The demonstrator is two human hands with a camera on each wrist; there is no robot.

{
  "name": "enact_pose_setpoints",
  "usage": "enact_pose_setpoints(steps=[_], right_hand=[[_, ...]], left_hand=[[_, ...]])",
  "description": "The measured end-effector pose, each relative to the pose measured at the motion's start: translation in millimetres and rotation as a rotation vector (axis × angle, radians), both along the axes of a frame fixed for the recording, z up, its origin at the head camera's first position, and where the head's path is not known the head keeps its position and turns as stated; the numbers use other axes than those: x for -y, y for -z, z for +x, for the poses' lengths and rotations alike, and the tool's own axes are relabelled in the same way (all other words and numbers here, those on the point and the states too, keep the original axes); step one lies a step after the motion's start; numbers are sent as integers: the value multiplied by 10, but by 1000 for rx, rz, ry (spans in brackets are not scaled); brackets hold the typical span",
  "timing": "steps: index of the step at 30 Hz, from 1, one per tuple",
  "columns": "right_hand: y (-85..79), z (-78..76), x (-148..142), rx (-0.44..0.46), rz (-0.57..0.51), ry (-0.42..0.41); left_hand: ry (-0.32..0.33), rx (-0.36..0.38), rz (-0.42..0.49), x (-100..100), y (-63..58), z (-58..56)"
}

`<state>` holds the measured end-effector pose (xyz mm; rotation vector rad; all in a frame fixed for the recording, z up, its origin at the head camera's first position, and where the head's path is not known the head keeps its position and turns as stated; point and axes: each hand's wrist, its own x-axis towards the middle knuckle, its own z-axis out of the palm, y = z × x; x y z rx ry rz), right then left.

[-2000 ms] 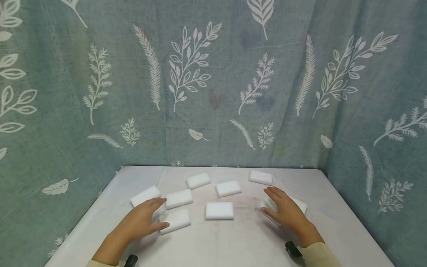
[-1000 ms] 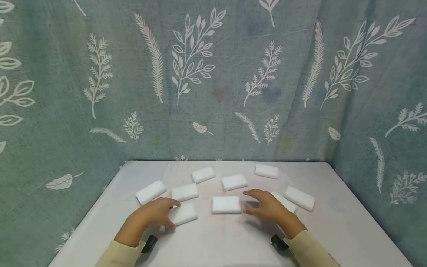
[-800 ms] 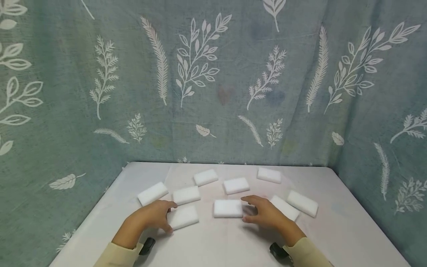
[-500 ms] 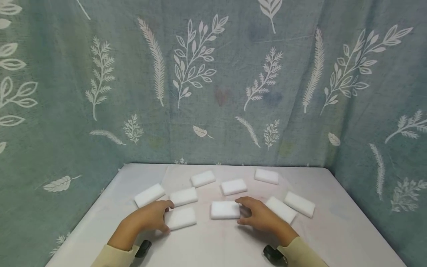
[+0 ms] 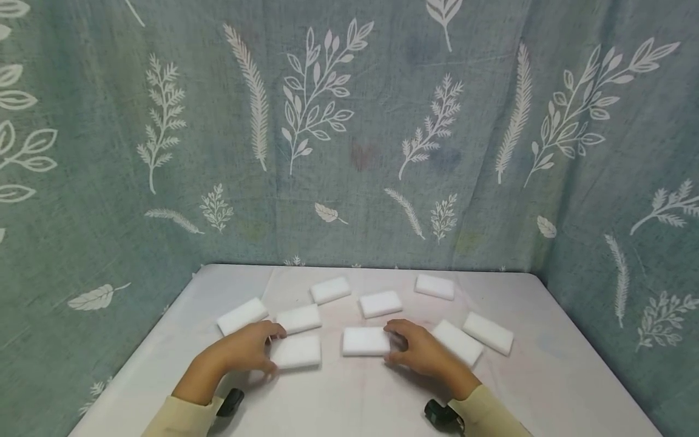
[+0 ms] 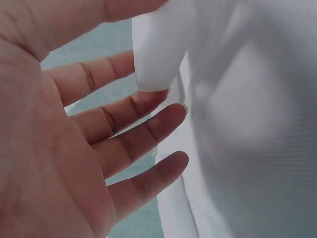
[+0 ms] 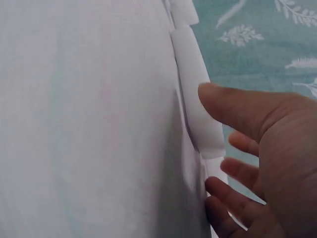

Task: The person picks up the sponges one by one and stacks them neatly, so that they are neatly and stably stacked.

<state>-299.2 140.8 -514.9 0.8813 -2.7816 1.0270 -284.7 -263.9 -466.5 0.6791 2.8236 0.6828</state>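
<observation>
Several white rectangular sponges lie flat on a white-covered table. My left hand (image 5: pixel 246 349) grips the left end of the near-left sponge (image 5: pixel 297 352), thumb at its front edge and index finger at its back edge. The left wrist view shows that sponge (image 6: pixel 158 49) between thumb and fingertips, with the lower fingers spread. My right hand (image 5: pixel 420 349) holds the right end of the middle sponge (image 5: pixel 364 342) between thumb and index finger. In the right wrist view, the thumb overlaps this sponge (image 7: pixel 193 74) and the other fingers are loosely bent beyond its end.
Behind the hands lie a left sponge (image 5: pixel 242 316), another close behind the left-held one (image 5: pixel 298 318), and back-row sponges (image 5: pixel 330 291). Right of my right hand, two angled sponges (image 5: pixel 488 333) sit near each other. A leaf-patterned curtain (image 5: pixel 349 121) encloses the table (image 5: pixel 349 406).
My right hand has come left from the right-hand sponges to the middle sponge. My left hand has closed on the near-left sponge, which has turned from slanted to nearly straight.
</observation>
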Motion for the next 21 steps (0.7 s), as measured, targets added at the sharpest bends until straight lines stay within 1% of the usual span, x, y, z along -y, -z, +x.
enact_pose_setpoints(steps=[3, 6, 8, 10, 14, 16, 18, 21], right_hand=[[-16, -8, 17, 9, 9, 30], [-41, -10, 27, 17, 25, 50], [-53, -1, 22, 18, 35, 53], [-61, -2, 20, 6, 36, 36], [-74, -18, 29, -8, 33, 20], [-74, -35, 40, -2, 30, 29], [-77, -42, 46, 24, 17, 36], [-65, -28, 41, 47, 24, 40]], left_hand=[[14, -10, 19, -2, -71, -2], [7, -12, 35, -29, -145, 11], [-11, -15, 40, -71, -178, 19], [-37, -19, 36, -125, -215, 19], [-76, -23, 35, -261, -297, -15], [-73, -34, 46, -333, -336, -39], [-59, -42, 65, -401, -359, -56], [-29, -41, 78, -481, -333, -79]])
